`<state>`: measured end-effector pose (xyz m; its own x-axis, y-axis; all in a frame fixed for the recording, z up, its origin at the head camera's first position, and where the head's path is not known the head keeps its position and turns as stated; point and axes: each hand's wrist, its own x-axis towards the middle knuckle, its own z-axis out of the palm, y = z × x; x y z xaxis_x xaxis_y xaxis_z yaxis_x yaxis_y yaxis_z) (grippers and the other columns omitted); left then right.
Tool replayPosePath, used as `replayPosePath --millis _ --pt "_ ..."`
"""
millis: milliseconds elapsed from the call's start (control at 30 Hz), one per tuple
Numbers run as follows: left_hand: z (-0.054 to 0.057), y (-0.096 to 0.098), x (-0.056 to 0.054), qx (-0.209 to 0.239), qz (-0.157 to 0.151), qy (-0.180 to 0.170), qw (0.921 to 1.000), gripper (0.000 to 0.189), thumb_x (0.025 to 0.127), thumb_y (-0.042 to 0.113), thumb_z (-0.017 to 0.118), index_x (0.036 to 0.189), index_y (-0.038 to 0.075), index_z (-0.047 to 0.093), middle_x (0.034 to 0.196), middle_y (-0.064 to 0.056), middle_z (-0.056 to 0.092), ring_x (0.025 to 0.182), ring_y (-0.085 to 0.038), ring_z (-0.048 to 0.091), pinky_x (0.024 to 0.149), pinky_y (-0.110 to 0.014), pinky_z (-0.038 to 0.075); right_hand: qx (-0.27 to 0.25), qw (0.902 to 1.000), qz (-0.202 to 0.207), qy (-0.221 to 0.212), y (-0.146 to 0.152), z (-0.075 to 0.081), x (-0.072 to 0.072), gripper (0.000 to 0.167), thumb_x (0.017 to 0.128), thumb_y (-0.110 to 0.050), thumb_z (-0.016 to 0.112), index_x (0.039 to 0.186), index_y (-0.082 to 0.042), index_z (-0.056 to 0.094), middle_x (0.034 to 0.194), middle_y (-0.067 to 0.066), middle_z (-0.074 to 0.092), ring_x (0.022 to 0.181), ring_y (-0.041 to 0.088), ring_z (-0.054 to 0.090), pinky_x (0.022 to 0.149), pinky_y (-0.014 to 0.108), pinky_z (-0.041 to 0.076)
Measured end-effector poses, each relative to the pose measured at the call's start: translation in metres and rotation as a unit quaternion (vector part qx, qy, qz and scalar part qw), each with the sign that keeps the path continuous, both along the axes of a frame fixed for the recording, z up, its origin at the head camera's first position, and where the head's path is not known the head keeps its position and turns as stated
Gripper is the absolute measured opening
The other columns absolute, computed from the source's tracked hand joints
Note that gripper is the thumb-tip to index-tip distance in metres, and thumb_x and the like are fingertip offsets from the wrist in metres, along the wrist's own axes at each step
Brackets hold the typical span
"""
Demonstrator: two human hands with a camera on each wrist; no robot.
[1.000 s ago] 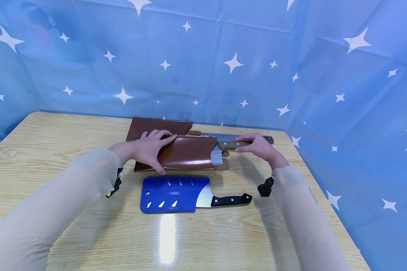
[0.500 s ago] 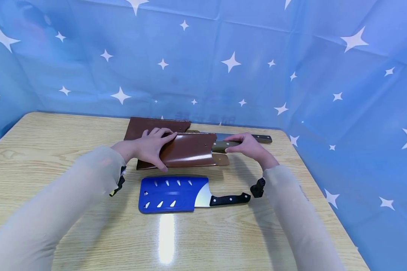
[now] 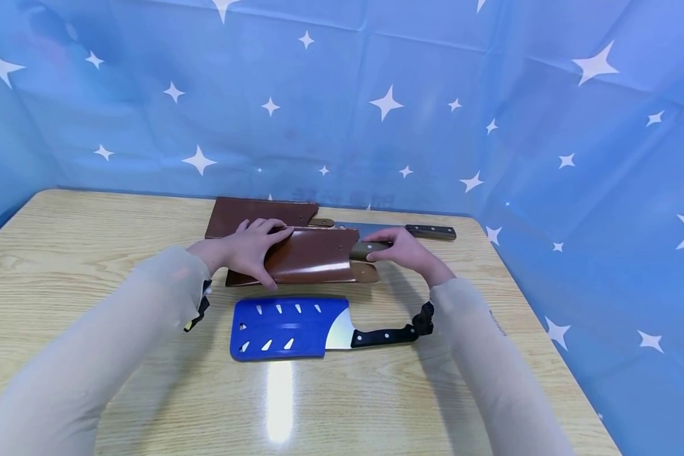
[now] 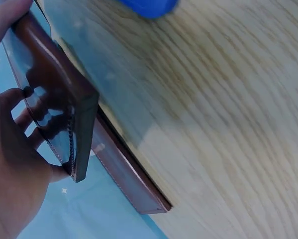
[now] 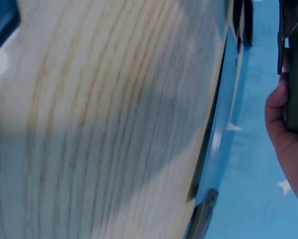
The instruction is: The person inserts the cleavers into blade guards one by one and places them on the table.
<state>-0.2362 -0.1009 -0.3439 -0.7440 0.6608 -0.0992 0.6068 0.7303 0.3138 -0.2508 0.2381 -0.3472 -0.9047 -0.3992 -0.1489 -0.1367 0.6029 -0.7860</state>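
A brown leather knife sheath (image 3: 316, 259) is held by my left hand (image 3: 244, 251), thumb at its near edge and fingers along the far edge. The left wrist view shows the sheath's closed end (image 4: 79, 134) raised off the table. My right hand (image 3: 401, 250) grips the olive-brown handle (image 3: 361, 251) of a knife at the sheath's mouth. The blade is hidden inside the sheath. A tan strap (image 3: 366, 273) sticks out below the handle. In the right wrist view only part of the handle (image 5: 297, 89) shows, with fingers round it.
Behind lies a second brown sheath (image 3: 251, 215), and right of it a knife with a dark handle (image 3: 433, 232). Nearer on the wooden table (image 3: 205, 392) lies a cleaver with a black handle (image 3: 380, 337), its blade in a blue slotted guard (image 3: 287, 329). A starry blue cloth (image 3: 330, 126) hangs behind.
My right hand has moved left, pushing the knife deeper into the sheath; the strip of blade seen earlier at the mouth is now covered. My left hand keeps its hold.
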Motion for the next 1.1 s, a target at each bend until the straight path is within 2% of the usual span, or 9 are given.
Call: replayPosePath --millis 167,367,567,867,967,1100 --pt "-0.008 -0.008 -0.003 -0.002 0.006 0.001 1.0 0.112 0.061 0.048 0.08 0.15 0.012 0.022 0.15 -0.016 0.024 0.136 -0.038 0.022 0.107 -0.068 0.01 0.01 0.9998 0.018 0.008 -0.007 -0.005 -0.003 0.039 0.083 -0.011 0.069 0.121 -0.006 0.063 0.118 0.016 0.063 0.089 0.017 0.058 0.079 0.038 0.049" --pt "-0.02 -0.015 -0.002 0.006 0.01 -0.01 0.9999 0.11 0.061 0.049 0.079 0.149 0.011 0.025 0.15 -0.017 0.025 0.136 -0.038 0.023 0.106 -0.069 0.009 0.055 0.9967 0.055 0.022 -0.017 -0.011 -0.006 0.039 0.084 -0.004 0.062 0.123 -0.004 0.061 0.119 0.017 0.062 0.097 0.023 0.057 0.078 0.029 0.047" --pt "-0.028 -0.022 -0.001 0.005 0.016 -0.021 0.9996 0.112 0.059 0.051 0.08 0.149 0.011 0.026 0.15 -0.017 0.026 0.137 -0.039 0.022 0.106 -0.069 0.01 0.093 0.9925 0.076 0.018 -0.022 -0.015 -0.01 0.041 0.084 -0.003 0.061 0.124 -0.005 0.061 0.124 0.017 0.06 0.108 0.028 0.056 0.086 0.035 0.048" --pt "-0.034 -0.025 0.0 0.005 0.016 -0.046 0.9988 0.109 0.06 0.053 0.079 0.148 0.011 0.029 0.149 -0.018 0.027 0.136 -0.039 0.024 0.106 -0.068 0.012 0.115 0.9878 0.099 0.035 -0.025 -0.021 -0.01 0.035 0.083 -0.007 0.067 0.118 -0.003 0.064 0.121 0.017 0.062 0.104 0.026 0.06 0.084 0.035 0.048" --pt "-0.032 -0.026 -0.001 0.009 0.012 -0.053 0.9985 0.106 0.062 0.052 0.079 0.147 0.01 0.031 0.149 -0.018 0.028 0.135 -0.041 0.025 0.105 -0.068 0.015 0.119 0.9867 0.105 0.034 -0.026 -0.02 -0.009 0.034 0.083 -0.007 0.067 0.117 -0.001 0.065 0.121 0.018 0.063 0.107 0.028 0.06 0.088 0.038 0.048" --pt "-0.025 -0.026 -0.004 0.03 0.016 -0.05 0.9982 0.096 0.065 0.047 0.078 0.144 0.011 0.037 0.148 -0.018 0.032 0.133 -0.041 0.028 0.105 -0.065 0.021 0.128 0.9868 0.096 0.025 -0.024 -0.013 -0.009 0.03 0.085 -0.007 0.065 0.115 -0.001 0.066 0.117 0.017 0.064 0.108 0.029 0.06 0.092 0.04 0.048"
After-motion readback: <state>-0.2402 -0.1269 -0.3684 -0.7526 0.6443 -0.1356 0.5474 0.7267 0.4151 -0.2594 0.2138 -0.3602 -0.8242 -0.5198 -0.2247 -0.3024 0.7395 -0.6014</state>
